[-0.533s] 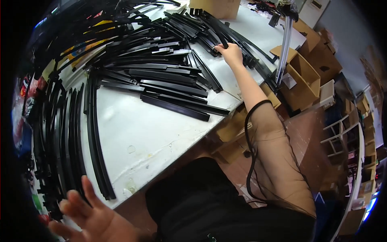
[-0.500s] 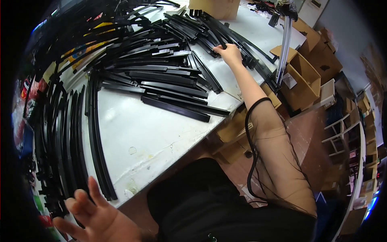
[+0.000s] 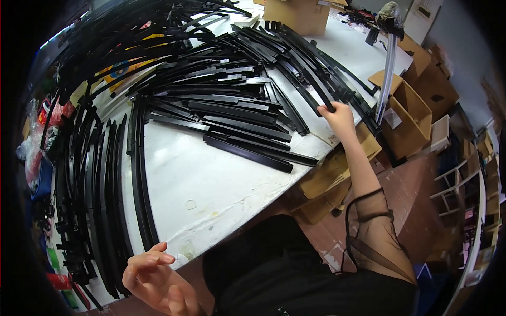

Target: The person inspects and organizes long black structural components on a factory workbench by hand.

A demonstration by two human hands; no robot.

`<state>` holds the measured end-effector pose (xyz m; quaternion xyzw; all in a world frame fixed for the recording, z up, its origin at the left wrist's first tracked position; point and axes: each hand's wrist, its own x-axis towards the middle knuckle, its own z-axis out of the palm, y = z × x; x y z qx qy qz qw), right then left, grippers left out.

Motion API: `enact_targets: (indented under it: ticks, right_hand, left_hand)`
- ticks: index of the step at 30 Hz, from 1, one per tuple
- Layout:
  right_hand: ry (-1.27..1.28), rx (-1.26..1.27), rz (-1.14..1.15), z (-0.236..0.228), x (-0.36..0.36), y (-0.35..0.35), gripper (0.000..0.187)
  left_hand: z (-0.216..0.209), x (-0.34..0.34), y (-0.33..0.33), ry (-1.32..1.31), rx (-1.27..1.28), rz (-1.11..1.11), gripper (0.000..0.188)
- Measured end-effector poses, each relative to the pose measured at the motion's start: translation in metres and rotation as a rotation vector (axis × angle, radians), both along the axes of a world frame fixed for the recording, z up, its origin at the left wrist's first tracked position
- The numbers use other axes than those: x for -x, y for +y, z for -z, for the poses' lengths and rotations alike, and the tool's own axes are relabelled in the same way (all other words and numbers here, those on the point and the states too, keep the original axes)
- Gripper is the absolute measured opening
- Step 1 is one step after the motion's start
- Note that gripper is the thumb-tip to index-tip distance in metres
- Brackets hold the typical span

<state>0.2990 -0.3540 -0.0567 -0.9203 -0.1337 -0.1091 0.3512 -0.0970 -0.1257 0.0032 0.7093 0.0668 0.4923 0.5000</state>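
Note:
My right hand [image 3: 339,120] is closed on the near end of a long black plastic strip [image 3: 319,94] at the right side of the table. The strip's far part lies among other black strips [image 3: 245,151] piled in overlapping layers. Low at the left, my left hand [image 3: 161,280] is held up with fingers apart and slightly curled, nothing in it. It is just in front of the near ends of a row of long black strips [image 3: 141,184] lying along the table's left side.
The white table [image 3: 182,181] has a front edge slanting up to the right. A cardboard box [image 3: 295,17] stands at its back. Open cartons [image 3: 408,108] and a metal upright [image 3: 389,73] are beyond the right edge, above a reddish floor [image 3: 387,184]. Colourful plastic packages [image 3: 58,113] lie far left.
My right hand has come nearer and to the right, drawing the black strip's end along. My left hand has shifted right, its fingers curling in from a wider spread. The view has shifted slightly.

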Motion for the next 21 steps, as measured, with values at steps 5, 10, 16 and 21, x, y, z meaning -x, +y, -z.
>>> enact_targets:
  ticks: [5,10,16,21]
  right_hand:
    - [-0.069,-0.244,0.042,0.012,0.029,-0.01,0.026]
    - [-0.033,-0.039,0.067,-0.007,0.051,0.004,0.025]
    - [-0.101,0.022,0.075,-0.004,0.044,0.019,0.026]
    - [-0.021,-0.072,0.058,0.004,0.043,0.01,0.039]
  left_hand:
    - [0.003,-0.012,0.0,-0.016,0.021,0.044,0.067]
    - [0.005,-0.016,-0.011,-0.034,-0.22,0.001,0.053]
    - [0.011,-0.003,-0.01,-0.031,-0.276,-0.037,0.05]
    - [0.015,0.001,-0.008,-0.003,-0.25,-0.051,0.05]
